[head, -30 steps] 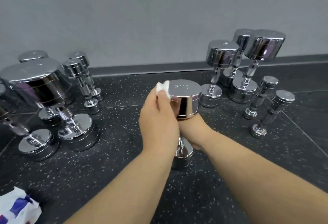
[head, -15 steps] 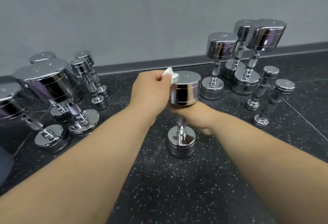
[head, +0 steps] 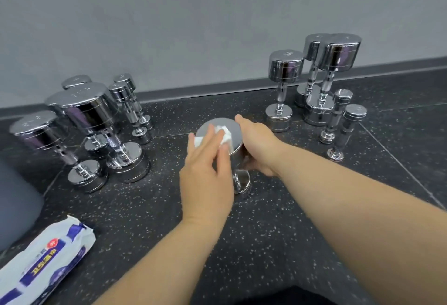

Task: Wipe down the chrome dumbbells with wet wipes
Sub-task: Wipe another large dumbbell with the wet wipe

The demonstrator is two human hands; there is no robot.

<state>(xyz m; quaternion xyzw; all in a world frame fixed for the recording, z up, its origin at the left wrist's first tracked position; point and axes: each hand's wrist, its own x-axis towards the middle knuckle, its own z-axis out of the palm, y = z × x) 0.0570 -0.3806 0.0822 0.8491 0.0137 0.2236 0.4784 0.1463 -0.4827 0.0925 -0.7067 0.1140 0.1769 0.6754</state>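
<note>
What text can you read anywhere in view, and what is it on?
Wet wipes pack: yellow Korean lettering on a blue band, too blurred to quote.
Its red round logo: unreadable.
Upright dumbbell by the wall: stamped mark on top, too small to read.

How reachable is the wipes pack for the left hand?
Probably yes: the wipes pack lies on the floor near the left hand, nothing between, though that hand presses a wipe.
</note>
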